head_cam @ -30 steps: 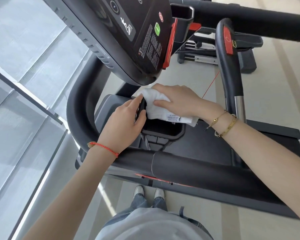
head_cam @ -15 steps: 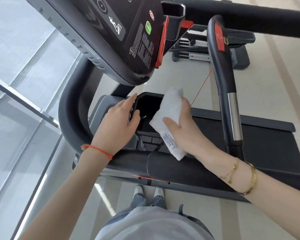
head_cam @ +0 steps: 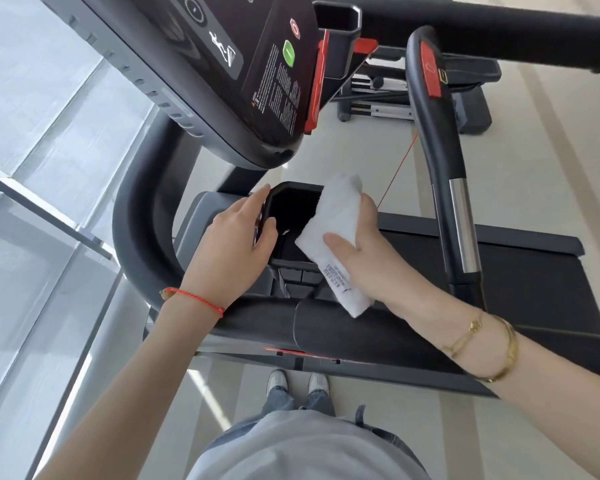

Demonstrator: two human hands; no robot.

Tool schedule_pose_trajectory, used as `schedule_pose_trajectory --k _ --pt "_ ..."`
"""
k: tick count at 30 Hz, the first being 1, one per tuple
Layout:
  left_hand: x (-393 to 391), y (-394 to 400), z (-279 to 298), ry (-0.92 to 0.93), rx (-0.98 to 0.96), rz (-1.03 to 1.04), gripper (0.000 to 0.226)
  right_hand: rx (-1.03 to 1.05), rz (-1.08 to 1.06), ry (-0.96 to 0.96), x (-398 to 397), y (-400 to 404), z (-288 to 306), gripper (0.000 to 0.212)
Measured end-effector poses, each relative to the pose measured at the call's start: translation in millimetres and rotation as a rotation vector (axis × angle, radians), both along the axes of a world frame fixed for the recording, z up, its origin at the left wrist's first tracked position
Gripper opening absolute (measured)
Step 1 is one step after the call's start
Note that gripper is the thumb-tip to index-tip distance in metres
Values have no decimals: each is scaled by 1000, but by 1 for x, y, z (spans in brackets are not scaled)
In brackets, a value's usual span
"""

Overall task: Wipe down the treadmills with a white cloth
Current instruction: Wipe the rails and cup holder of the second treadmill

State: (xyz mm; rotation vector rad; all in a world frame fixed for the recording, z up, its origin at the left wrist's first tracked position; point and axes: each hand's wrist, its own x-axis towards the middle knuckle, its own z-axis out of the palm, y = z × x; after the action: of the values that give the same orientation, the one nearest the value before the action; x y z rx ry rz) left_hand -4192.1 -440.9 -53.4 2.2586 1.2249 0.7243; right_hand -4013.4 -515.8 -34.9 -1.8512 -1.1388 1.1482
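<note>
White cloth (head_cam: 336,233), folded, pinched between my right hand (head_cam: 371,251) thumb and fingers, lies against the near wall of the black tray (head_cam: 290,206) — my left hand (head_cam: 236,237) grips its far rim. Step: wiping the tray; next, I judge, press down inside.

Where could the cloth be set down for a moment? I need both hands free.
Free: the black belt right of the right hand, between the upright handle and the deck's edge; also the padded front bar. Crowded: the black tray, where the left hand grips the rim and the cloth covers the right side.
</note>
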Motion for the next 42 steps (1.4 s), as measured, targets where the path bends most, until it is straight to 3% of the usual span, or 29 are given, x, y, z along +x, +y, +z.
schedule_pose_trajectory --k 4,8,11,15,19,24,27,36,42 --pt "1 0 0 1 -10 -1 49 -9 21 -108 8 15 -2 60" --pt "0 -2 1 -7 -22 11 49 32 295 -326 35 53 2 35" --pt "0 -3 2 -7 -8 12 48 82 529 -342 46 76 9 34" --pt "0 0 1 4 1 20 43 151 651 -611 35 94 6 37" --pt "0 0 0 10 9 13 41 175 602 -664 30 90 5 33" --pt "1 -2 3 0 5 21 47 171 328 -494 37 59 -6 26" --pt "1 -2 2 2 -3 30 48 156 220 -362 37 41 -14 32" --pt "2 -1 1 -7 -4 7 47 206 547 -676 30 85 2 37" --pt "1 0 -1 -12 1 9 46 219 311 -558 26 65 -4 32"
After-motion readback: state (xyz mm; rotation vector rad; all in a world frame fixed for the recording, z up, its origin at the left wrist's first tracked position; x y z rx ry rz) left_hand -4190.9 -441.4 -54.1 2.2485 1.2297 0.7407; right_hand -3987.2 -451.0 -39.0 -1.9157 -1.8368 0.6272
